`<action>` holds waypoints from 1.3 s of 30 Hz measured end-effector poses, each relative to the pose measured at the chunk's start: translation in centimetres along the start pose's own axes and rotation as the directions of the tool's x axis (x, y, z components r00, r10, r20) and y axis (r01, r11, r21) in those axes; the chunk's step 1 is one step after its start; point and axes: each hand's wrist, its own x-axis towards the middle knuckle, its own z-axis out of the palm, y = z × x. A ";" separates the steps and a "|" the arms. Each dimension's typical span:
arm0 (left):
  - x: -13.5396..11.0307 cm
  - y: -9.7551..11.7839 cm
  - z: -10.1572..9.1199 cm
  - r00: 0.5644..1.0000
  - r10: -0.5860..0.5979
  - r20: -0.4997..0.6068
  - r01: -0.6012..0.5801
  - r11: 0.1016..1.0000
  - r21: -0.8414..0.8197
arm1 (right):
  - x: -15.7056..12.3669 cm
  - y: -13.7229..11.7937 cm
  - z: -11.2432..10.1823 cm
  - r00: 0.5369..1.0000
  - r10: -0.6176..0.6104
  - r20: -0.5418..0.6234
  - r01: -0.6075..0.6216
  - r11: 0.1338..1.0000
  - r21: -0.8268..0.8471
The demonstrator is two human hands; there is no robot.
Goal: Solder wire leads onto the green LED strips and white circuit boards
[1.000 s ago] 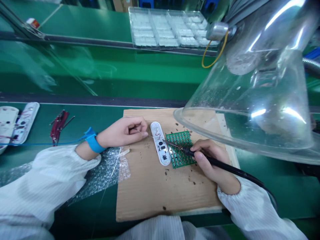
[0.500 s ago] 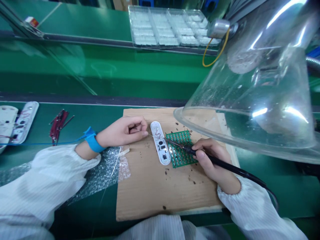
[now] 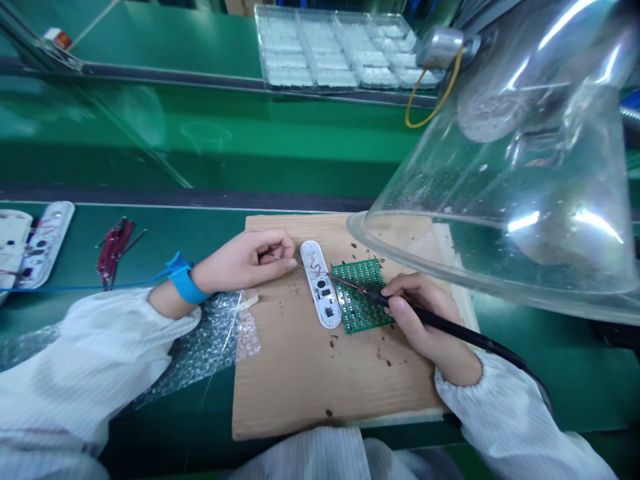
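My left hand (image 3: 267, 257) pinches a thin strand of solder wire (image 3: 301, 267), whose end reaches over a white oval housing (image 3: 323, 283). Inside that housing are a small circuit board with dark parts and thin red wires. My right hand (image 3: 423, 317) grips a soldering iron (image 3: 400, 303) like a pen. The iron's tip points left and meets the housing's right side near the wire's end; exact contact is too small to make out. Under the iron lies a green circuit board panel (image 3: 361, 313) with rows of small parts, right beside the housing.
A scorched wooden board (image 3: 285, 387) carries the work. A clear fume hood (image 3: 500, 220) hangs low at right. On the left are red wires (image 3: 116, 253), more white housings (image 3: 50, 243) and bubble wrap (image 3: 200, 340). A clear compartment tray (image 3: 335, 50) stands at the back.
Both hands hold nearly the same pose, with the iron and solder wire still at the housing. The whole view has shifted very slightly.
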 end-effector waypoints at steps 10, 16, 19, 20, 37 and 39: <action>-0.1 -0.2 0.1 1.000 -0.007 -0.008 0.007 1.000 0.004 | 0.2 -0.1 -0.1 0.999 -0.031 0.007 0.031 0.999 0.041; 0.0 -0.1 0.1 1.000 -0.012 -0.013 0.012 1.000 0.004 | 0.1 0.1 0.0 1.000 -0.001 0.003 0.001 1.000 0.012; -0.1 -0.2 0.1 1.000 -0.008 -0.013 0.008 1.000 0.009 | 0.1 0.2 0.0 1.000 0.000 0.002 0.000 1.000 0.023; -0.1 -0.2 0.1 1.000 -0.006 -0.014 0.006 1.000 0.012 | 0.1 0.2 0.0 1.000 -0.004 0.002 0.004 1.000 0.029; -0.1 -0.1 0.0 0.999 0.032 -0.026 -0.031 0.998 0.054 | 0.3 0.2 0.1 1.000 0.003 -0.016 -0.003 1.000 0.025; -0.1 0.0 0.0 0.999 0.034 -0.024 -0.033 0.998 0.058 | 0.2 0.2 0.3 1.000 -0.001 -0.023 0.001 1.000 0.019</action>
